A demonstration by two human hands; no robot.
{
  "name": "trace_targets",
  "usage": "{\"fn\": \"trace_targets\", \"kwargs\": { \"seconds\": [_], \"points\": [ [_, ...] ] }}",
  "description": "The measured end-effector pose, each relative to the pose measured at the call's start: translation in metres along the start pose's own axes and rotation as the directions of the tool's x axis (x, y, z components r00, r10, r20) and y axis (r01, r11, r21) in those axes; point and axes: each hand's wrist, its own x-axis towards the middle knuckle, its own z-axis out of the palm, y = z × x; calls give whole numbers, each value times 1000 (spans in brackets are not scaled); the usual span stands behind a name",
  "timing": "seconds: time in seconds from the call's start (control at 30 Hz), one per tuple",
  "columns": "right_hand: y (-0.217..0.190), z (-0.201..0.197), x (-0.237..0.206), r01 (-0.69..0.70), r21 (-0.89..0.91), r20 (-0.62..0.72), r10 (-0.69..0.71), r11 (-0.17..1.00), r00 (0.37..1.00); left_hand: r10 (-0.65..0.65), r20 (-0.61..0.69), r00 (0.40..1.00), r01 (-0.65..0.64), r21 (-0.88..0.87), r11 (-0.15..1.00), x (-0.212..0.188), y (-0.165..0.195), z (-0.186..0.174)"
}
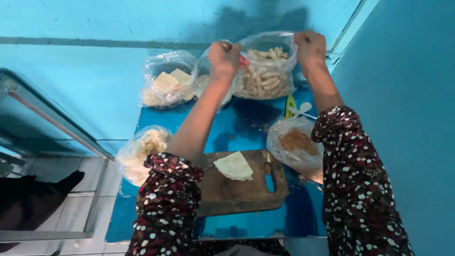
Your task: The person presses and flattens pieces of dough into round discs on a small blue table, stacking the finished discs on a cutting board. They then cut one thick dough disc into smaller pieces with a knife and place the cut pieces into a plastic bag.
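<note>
Both hands, left [224,58] and right [310,47], pinch opposite rims of a clear bag of pale sticks [264,71] at the far edge of the blue table [237,128], apparently spreading its mouth; reaching in would need one hand freed. Nearer: wooden board [237,192] with a folded wrapper [233,166], crumb bag [296,144], turquoise walls.

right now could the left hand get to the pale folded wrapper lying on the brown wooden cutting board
Probably yes. The pale folded wrapper lies uncovered on the brown wooden cutting board, nothing over it. But the left hand is gripping the rim of the clear plastic bag of pale sticks, so it must let go first.
</note>
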Motion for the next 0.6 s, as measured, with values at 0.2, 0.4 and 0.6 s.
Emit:
{"fn": "trace_targets", "kwargs": {
  "seconds": [0.2,0.4,0.6],
  "points": [
    [38,1,-14,94,-255,90,-73,962,993,289,60,955,-289,396,872,-31,-32,7],
    [30,-49,-30,145,-510,285,8,848,958,331,95,939,-342,390,855,-24,-51,9],
    [-9,-25,-156,399,-263,856,21,878,516,182,231,956,-275,474,837,-16,-48,0]
  ]
}}
